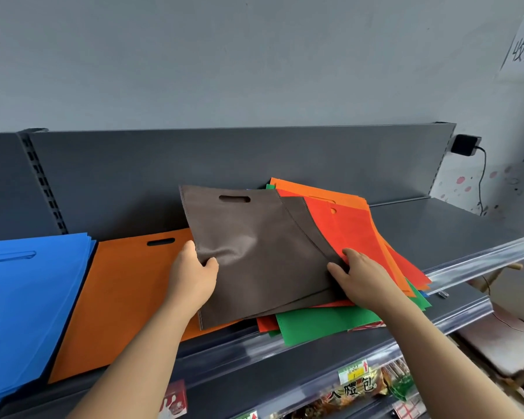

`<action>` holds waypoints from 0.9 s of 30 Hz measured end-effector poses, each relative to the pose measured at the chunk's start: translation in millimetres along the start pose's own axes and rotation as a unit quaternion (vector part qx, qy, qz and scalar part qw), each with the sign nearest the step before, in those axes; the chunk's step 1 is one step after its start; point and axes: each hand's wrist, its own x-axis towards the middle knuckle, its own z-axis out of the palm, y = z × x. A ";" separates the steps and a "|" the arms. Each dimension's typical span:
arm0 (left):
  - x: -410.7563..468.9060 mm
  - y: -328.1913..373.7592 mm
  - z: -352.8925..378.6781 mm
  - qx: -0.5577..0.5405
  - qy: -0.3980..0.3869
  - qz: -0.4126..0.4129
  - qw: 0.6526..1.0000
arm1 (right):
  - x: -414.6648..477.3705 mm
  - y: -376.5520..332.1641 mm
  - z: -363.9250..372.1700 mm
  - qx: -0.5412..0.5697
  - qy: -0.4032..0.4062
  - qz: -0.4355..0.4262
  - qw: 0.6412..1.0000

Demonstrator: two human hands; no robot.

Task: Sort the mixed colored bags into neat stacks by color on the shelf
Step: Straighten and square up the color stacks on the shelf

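Note:
A brown bag (254, 246) with a cut-out handle is lifted over the mixed pile. My left hand (194, 276) pinches its left edge. My right hand (360, 276) grips the right edge of a second brown bag (315, 231) just beneath it. Under them lies the mixed pile: red bags (354, 234), orange bags (324, 192) and green bags (321, 325). To the left on the shelf (436, 225) lie a dark orange stack (118, 297) and a blue stack (28, 297).
The shelf's grey back panel (224, 164) rises behind the bags. A clear price rail (481, 258) runs along the front edge. Below, a lower shelf holds packaged goods (360, 388). A black plug (465, 145) with a cable sits on the wall at right.

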 end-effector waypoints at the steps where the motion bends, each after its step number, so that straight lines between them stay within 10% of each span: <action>1: -1.3 -1.0 -1.6 -0.008 -0.004 -0.004 1.000 | 0.7 -1.6 0.0 -0.009 0.000 0.002 1.000; 27: -44.9 -62.8 -176.9 0.058 0.115 -0.015 0.992 | -53.7 -193.3 31.6 0.199 0.026 -0.155 0.967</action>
